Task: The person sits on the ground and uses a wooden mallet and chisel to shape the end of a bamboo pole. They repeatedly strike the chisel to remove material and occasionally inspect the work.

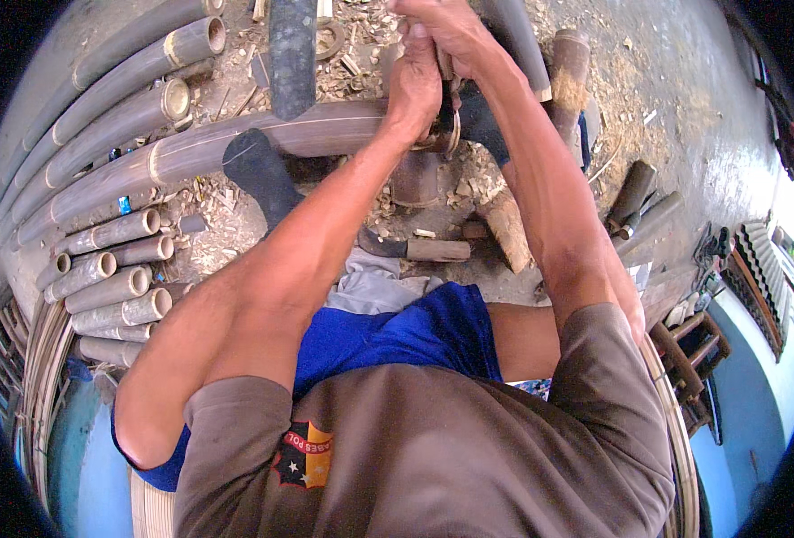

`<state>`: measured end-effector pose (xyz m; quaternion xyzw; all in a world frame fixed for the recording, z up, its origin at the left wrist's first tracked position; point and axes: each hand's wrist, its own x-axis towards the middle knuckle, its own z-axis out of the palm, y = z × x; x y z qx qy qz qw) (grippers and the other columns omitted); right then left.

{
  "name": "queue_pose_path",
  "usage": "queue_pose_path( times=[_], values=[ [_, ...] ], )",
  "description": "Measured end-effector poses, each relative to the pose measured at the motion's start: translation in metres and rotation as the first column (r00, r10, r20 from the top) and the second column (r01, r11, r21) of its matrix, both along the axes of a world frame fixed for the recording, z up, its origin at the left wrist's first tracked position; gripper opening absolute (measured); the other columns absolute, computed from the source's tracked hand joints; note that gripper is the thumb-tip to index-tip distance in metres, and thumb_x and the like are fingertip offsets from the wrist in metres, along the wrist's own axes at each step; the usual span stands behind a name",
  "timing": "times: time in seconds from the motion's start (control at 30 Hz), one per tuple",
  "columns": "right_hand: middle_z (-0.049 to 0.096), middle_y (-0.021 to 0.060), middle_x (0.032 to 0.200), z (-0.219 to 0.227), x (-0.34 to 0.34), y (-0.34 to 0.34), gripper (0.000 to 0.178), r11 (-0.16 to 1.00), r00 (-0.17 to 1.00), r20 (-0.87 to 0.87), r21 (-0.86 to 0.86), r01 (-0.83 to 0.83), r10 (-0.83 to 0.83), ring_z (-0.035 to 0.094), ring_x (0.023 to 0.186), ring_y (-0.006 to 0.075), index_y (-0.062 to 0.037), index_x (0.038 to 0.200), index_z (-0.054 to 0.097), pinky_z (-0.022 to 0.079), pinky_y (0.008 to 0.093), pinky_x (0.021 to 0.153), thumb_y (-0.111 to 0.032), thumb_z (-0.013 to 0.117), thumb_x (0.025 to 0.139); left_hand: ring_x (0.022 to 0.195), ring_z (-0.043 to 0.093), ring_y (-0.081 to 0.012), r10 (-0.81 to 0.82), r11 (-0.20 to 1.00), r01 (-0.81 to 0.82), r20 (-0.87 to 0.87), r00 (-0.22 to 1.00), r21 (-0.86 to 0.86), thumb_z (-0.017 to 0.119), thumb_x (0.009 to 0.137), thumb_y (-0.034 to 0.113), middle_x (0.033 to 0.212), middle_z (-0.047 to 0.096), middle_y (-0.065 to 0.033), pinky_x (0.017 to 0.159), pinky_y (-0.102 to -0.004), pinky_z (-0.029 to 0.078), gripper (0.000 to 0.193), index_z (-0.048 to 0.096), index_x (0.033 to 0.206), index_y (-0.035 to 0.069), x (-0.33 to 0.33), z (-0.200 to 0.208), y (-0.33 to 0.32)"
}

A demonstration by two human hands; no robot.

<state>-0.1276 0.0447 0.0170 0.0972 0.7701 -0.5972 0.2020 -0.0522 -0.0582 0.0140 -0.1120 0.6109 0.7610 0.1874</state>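
While fingers (417, 34) near pole (325, 130), hollow tubes (110, 292) leftward.

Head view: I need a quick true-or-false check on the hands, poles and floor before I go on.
1. The left hand and right hand are close together. True.
2. A long pole runs from the left side toward the hands. True.
3. The short stacked poles lie to the person's right. False: they lie to the left.
4. Wood chips litter the floor. True.
5. The shorts are red. False: they are blue.
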Motion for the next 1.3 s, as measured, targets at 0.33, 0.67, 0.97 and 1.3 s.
queue_pose_path(
  times=[0.33,0.67,0.97,1.3],
  values=[
    [0.065,0.0077,0.084,0.031,0.08,0.029,0.026,0.723,0.819,0.037,-0.45,0.525,-0.572,0.061,0.067,0.0147,-0.0007,0.106,0.064,0.051,0.0303,0.061,-0.023,0.068,0.094,0.082,0.067,-0.0246,-0.535,0.845,0.52,-0.196,0.822,-0.127,0.031,0.095,0.081,0.086,0.068,-0.0147,0.074,-0.0399,0.054,0.092,0.068,0.107,-0.002,0.007,-0.008,0.007],
    [0.06,0.0084,0.073,0.022,0.15,0.025,0.016,0.367,0.505,0.091,-0.58,0.727,-0.858,0.06,0.063,0.0209,-0.0045,0.091,0.057,0.057,0.0381,0.062,-0.018,0.065,0.093,0.11,0.066,-0.0405,-0.956,0.29,0.855,-0.088,0.281,-0.43,0.025,0.102,0.073,0.119,0.069,-0.0283,0.101,-0.0471,0.046,0.088,0.062,0.13,-0.001,0.009,-0.004,0.006],
    [0.062,0.0004,0.076,0.025,0.121,0.003,0.014,0.504,0.503,-0.181,-0.581,0.638,-0.845,0.056,0.062,0.0122,-0.0035,0.089,0.061,0.047,0.0273,0.057,-0.013,0.071,0.092,0.148,0.036,-0.0343,-0.85,0.517,0.729,-0.172,0.497,-0.449,0.021,0.11,0.054,0.156,0.041,-0.0259,0.123,-0.0407,0.025,0.073,0.044,0.148,-0.003,-0.006,0.011,-0.007],
    [0.071,0.0248,0.086,0.06,0.063,-0.071,0.03,0.899,0.835,-0.484,0.193,0.392,-0.26,0.07,0.083,0.0352,0.0024,0.101,0.069,0.052,0.045,0.074,-0.025,0.064,0.09,0.103,0.067,-0.0392,-0.376,0.861,0.142,-0.425,0.824,-0.488,0.028,0.108,0.053,0.105,0.07,-0.0249,0.091,-0.0475,0.049,0.065,0.057,0.123,-0.004,0.001,0.006,-0.07]
  ],
)
